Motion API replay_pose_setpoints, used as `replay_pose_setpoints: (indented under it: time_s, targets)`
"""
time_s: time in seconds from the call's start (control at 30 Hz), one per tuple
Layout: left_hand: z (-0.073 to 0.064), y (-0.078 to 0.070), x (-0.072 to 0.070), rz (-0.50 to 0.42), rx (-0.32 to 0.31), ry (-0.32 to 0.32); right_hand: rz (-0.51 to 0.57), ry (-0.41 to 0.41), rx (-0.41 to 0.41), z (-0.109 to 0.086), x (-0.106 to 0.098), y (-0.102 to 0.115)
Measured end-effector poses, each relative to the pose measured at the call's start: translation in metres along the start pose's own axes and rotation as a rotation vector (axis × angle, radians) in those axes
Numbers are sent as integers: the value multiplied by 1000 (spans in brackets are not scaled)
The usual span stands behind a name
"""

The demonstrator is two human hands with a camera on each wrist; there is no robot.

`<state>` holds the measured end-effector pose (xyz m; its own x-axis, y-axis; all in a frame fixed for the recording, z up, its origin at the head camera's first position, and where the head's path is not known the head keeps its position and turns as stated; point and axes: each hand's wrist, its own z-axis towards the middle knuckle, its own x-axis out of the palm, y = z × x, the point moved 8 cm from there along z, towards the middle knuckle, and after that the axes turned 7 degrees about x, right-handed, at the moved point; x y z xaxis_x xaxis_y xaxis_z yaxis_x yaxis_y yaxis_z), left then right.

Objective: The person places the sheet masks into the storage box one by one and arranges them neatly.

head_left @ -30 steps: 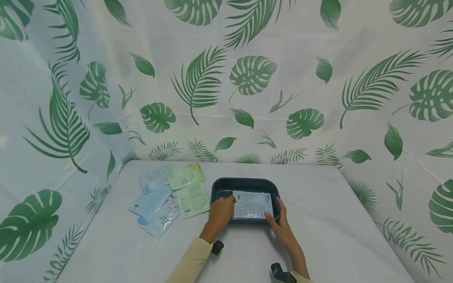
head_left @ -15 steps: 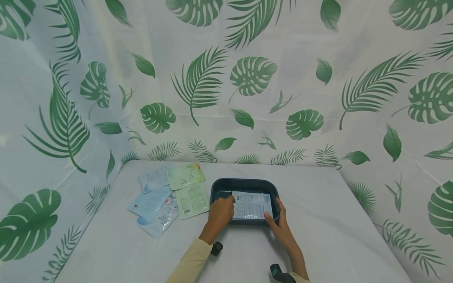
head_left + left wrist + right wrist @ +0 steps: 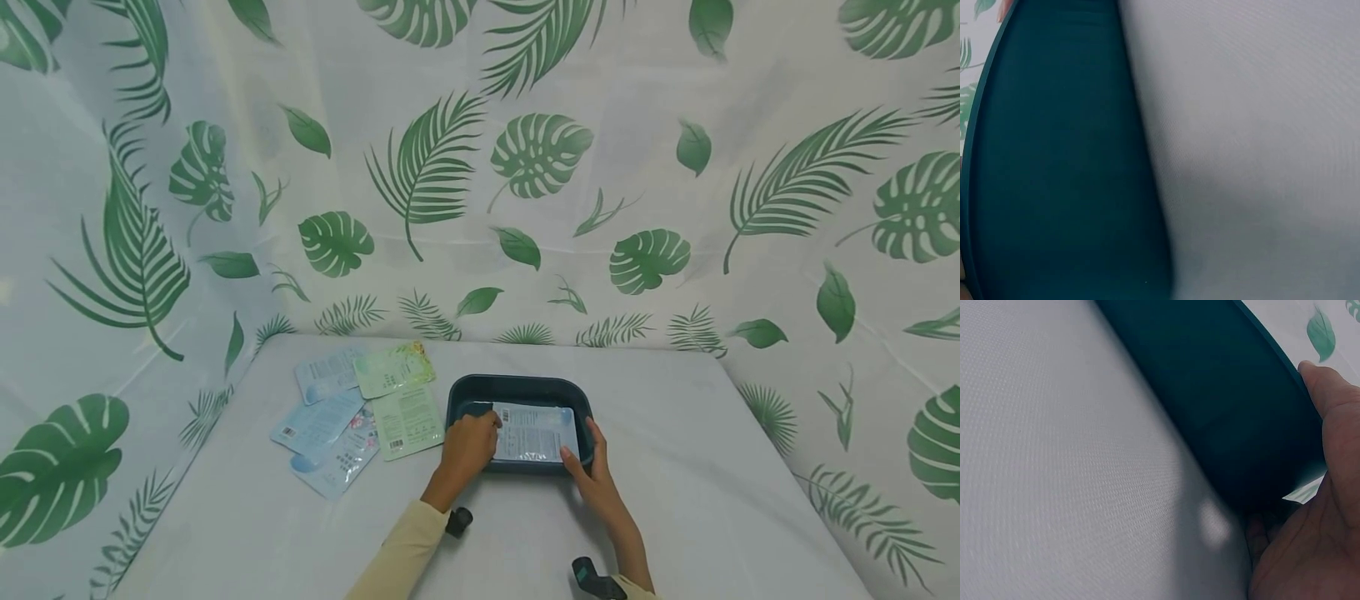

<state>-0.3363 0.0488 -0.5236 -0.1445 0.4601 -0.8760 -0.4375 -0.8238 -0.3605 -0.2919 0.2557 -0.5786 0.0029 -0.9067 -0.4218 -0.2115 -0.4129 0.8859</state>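
A dark teal rectangular tray (image 3: pixel 517 387) stands on the white tabletop. In it lies a pale blue face mask sachet (image 3: pixel 534 433), printed side up. My left hand (image 3: pixel 467 450) reaches over the tray's front left rim with curled fingers, thumb side at the sachet's left edge; its fingertips are hidden. My right hand (image 3: pixel 596 479) grips the tray's front right corner, the thumb over the rim beside the sachet and the fingers along the outer side. The right wrist view shows this hand (image 3: pixel 1329 462) around the end of the teal wall (image 3: pixel 1210 381). In the left wrist view the tray's front wall (image 3: pixel 1066 150) fills the left side.
Left of the tray several sachets lie overlapping: a green one with flowers (image 3: pixel 393 369), a pale green one (image 3: pixel 407 423), blue ones (image 3: pixel 318 422) and a pink-flowered one (image 3: pixel 343 458). Behind the white table (image 3: pixel 712 467) hangs a leaf-patterned cloth (image 3: pixel 442 283).
Both hands, the tray and the sachets keep their places. Only a slight shift of the head view shows.
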Motion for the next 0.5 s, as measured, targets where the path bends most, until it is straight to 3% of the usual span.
replay_pose_setpoints:
  time_s: [0.27,0.5]
  targets:
    - [-1,-1,-2,84,13,-45,1,5,12,-1,1,1]
    - [-3,2,-4,16,34,-107,3,9,16,-2,1,3]
